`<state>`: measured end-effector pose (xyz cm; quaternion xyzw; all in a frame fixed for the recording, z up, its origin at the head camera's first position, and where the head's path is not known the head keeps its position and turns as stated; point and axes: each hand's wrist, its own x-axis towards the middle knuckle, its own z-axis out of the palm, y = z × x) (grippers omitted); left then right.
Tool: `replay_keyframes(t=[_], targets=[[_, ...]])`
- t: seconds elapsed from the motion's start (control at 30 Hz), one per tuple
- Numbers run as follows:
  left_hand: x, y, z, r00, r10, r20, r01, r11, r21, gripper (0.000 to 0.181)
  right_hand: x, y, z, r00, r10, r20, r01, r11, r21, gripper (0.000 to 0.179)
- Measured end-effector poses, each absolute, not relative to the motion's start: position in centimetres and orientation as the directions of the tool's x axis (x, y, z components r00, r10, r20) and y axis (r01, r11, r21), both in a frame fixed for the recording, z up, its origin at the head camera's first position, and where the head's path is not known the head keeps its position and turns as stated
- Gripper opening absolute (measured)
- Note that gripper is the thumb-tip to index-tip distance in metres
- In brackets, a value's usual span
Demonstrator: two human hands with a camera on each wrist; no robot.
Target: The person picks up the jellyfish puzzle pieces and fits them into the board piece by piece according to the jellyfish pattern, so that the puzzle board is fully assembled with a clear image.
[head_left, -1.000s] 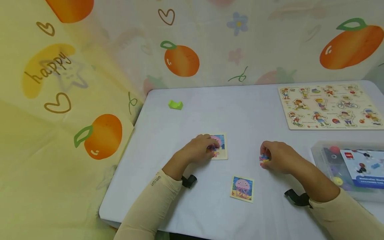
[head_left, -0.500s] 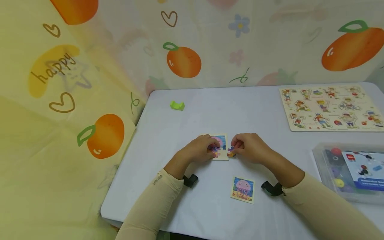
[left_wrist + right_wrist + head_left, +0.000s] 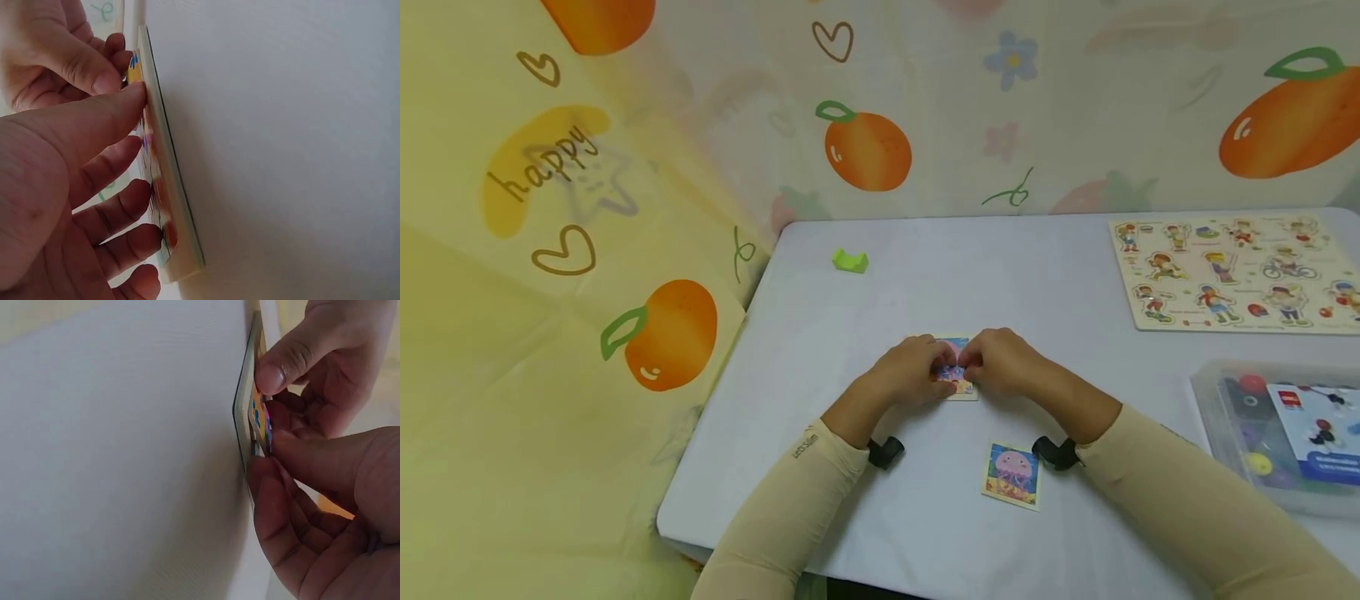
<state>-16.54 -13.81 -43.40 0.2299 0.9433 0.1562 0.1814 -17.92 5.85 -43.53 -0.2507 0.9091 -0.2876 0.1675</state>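
Observation:
A small jellyfish jigsaw puzzle (image 3: 961, 395) in a pale tray lies mid-table, partly covered by both hands. My left hand (image 3: 904, 372) rests over its left side. In the left wrist view the left thumb (image 3: 134, 94) touches the lower edge, with the other fingers spread across the picture. My right hand (image 3: 1009, 365) pinches a colourful puzzle piece (image 3: 260, 416) between thumb and fingers at the right side. That piece sits tilted, one edge raised above the tray. Nearer me lies a matching jellyfish picture card (image 3: 1012, 475).
A wooden board with children's figures (image 3: 1232, 275) lies at the back right. In front of it stands a clear plastic box (image 3: 1213, 408) with coloured parts and a printed sheet. A lime-green block (image 3: 850, 262) sits at the back left. Patterned cloth (image 3: 940, 150) hangs behind the table.
My right hand has come leftward from the open table to the puzzle, bringing the piece over its right side. My left hand has stayed on the puzzle's left side.

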Motion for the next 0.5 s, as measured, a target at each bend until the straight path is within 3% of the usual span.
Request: replay_keyframes(t=[0.5], targets=[[-17.00, -13.66, -43.15, -0.826, 0.469, -0.312, 0.337, 0.855, 0.393, 0.031, -18.38, 5.33, -43.56, -0.863, -0.461, -0.209, -0.295, 0.794, -0.531, 0.024]])
